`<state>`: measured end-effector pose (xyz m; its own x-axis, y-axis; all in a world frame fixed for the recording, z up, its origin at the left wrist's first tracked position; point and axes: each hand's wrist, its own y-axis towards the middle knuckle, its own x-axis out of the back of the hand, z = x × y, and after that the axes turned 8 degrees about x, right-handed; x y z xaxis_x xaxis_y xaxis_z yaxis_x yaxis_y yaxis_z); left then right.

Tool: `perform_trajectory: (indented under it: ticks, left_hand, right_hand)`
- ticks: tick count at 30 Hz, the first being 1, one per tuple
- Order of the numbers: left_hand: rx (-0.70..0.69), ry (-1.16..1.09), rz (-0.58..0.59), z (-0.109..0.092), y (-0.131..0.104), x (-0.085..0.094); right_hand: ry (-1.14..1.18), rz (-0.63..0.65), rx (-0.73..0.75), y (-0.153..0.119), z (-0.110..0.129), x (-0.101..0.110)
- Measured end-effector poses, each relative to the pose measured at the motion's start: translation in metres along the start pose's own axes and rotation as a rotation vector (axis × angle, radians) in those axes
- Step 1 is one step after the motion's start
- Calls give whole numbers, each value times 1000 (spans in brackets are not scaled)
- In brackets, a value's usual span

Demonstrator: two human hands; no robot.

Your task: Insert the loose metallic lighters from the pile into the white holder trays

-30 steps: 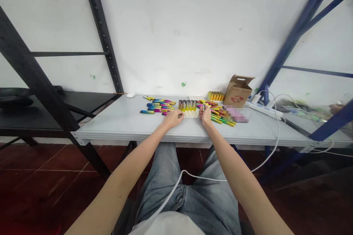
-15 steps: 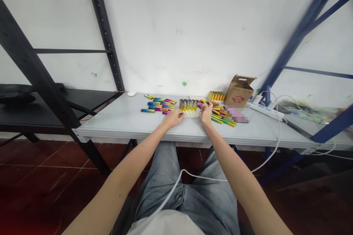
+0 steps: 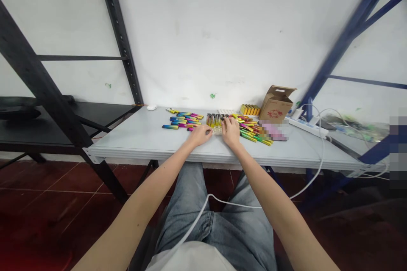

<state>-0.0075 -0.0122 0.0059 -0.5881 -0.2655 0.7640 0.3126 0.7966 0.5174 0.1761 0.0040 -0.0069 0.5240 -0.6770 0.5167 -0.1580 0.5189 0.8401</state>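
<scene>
A pale tray with rows of holes (image 3: 217,130) lies on the table between my hands. Several shiny lighters (image 3: 213,120) stand upright in its back part, dark at the top and yellow below. My left hand (image 3: 199,135) is closed at the tray's left edge; a small dark end shows between thumb and fingers, too little to name. My right hand (image 3: 231,132) is over the tray's right side, fingers pinched on a lighter whose dark end (image 3: 222,119) shows at the fingertips. Its fingers hide that part of the tray.
Loose blue, pink and yellow lighters (image 3: 178,119) lie to the left, and another pile (image 3: 249,135) to the right. Behind are a yellow block of lighters (image 3: 249,110), a brown carton (image 3: 276,108) and a white power strip (image 3: 307,128). A white cable (image 3: 321,156) hangs over the table's front edge.
My right hand has moved left, from the right-hand pile to over the tray, with the dark-ended lighter in its fingers. My left hand has stayed in place.
</scene>
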Motion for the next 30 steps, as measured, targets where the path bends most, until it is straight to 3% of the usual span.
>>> perform_trajectory:
  ticks: [4, 8, 15, 19, 25, 30]
  left_hand:
    - [-13, 1, -13, 1, 1, -2]
    - [-12, -1, -13, 3, 1, -3]
    - [-1, -9, 9, 0, -1, 1]
    - [13, -19, 12, -1, -1, 2]
    - [23, -12, 19, -3, -2, 4]
    - [15, -12, 21, -3, -2, 4]
  right_hand:
    - [116, 77, 99, -1, 1, -2]
    - [251, 53, 14, -2, -2, -3]
    - [366, 118, -120, -1, 1, 2]
    - [324, 135, -133, -1, 4, 2]
    - [98, 125, 2, 0, 0, -2]
    - [82, 89, -40, 0, -4, -5]
